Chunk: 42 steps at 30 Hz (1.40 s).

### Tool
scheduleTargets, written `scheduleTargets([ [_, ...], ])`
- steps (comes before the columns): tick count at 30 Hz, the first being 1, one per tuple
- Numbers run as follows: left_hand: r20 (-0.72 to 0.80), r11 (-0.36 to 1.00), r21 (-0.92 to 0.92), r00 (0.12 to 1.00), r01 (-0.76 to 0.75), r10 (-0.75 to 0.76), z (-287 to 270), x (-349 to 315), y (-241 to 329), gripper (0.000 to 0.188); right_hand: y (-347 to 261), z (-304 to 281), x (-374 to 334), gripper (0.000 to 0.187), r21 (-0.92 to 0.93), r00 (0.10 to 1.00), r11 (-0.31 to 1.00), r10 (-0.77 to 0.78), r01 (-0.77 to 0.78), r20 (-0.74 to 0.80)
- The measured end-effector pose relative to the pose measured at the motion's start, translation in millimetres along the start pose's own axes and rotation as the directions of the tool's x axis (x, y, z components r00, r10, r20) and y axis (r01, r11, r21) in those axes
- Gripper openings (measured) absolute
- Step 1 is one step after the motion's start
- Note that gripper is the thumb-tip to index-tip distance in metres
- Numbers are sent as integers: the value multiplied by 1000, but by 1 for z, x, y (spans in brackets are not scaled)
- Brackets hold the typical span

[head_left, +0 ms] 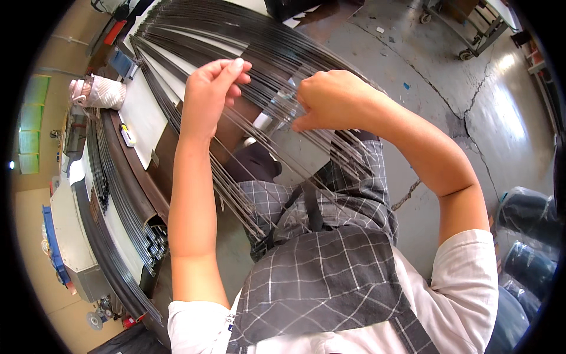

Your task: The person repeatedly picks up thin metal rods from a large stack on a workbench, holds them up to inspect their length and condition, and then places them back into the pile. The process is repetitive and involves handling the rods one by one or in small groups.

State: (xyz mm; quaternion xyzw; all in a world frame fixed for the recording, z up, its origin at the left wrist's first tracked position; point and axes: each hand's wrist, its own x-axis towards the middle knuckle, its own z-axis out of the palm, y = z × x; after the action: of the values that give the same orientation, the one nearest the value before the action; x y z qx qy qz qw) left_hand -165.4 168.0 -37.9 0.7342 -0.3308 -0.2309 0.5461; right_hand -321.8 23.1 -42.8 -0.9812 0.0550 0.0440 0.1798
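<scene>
A wide fan of long, thin dark rods [259, 35] stretches from the far left of the table toward me, with its near ends over my lap. Above the rods, my left hand [213, 91] is raised with fingers curled and thumb tip brought to the index finger. Whatever it pinches, if anything, is too small to make out. My right hand [333, 101] is closed, knuckles up, over the right side of the fan. Its fingertips are hidden underneath, so I cannot see what they grip. A checked dark apron [324, 265] covers my lap.
On the white table top [152, 133] stand a pink-lidded wrapped bottle [105, 93] and a small yellow-and-white item [127, 134]. Bundled dark tubes [154, 242] lie lower left. A wheeled cart [480, 29] is far right; plastic-wrapped dark cylinders [530, 217] stand near right. The grey floor is cracked.
</scene>
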Motion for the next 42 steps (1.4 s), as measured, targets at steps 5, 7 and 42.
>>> scheduleTargets([
  [5,-5,972,212,995,-98,101,-12,77,8,24,29,-23,50,36,146,953,989,72,-30,-295],
  [7,37,925,329,981,-190,189,-11,117,11,26,59,-22,93,30,114,776,994,72,0,-626],
  [42,225,794,603,937,81,-266,-4,220,28,23,139,-38,189,29,-67,451,985,13,-160,-892],
])
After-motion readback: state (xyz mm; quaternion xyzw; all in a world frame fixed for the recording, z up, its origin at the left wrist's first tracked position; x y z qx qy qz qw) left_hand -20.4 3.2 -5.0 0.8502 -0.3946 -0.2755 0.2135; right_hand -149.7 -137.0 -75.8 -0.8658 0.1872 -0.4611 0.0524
